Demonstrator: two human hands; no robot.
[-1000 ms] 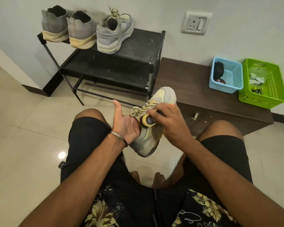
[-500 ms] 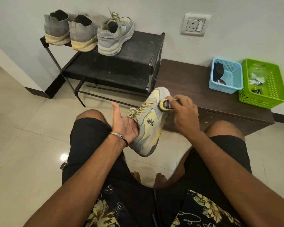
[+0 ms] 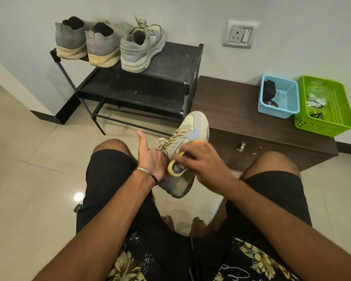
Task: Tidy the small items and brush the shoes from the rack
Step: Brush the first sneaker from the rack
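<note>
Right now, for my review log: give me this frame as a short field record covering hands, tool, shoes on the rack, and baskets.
left hand: holds the sneaker from its heel side, thumb up
right hand: grips the yellow brush against the sneaker's side
rack: three shoes on the top shelf, heels toward the camera
cabinet: blue basket beside green basket, touching
motion: right hand blurred

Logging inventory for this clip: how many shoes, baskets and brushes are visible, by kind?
Grey and yellow shoes: 4, three on the black rack, one held
Plastic baskets: 2, blue and green
Yellow-rimmed brush: 1
Total: 7
</note>
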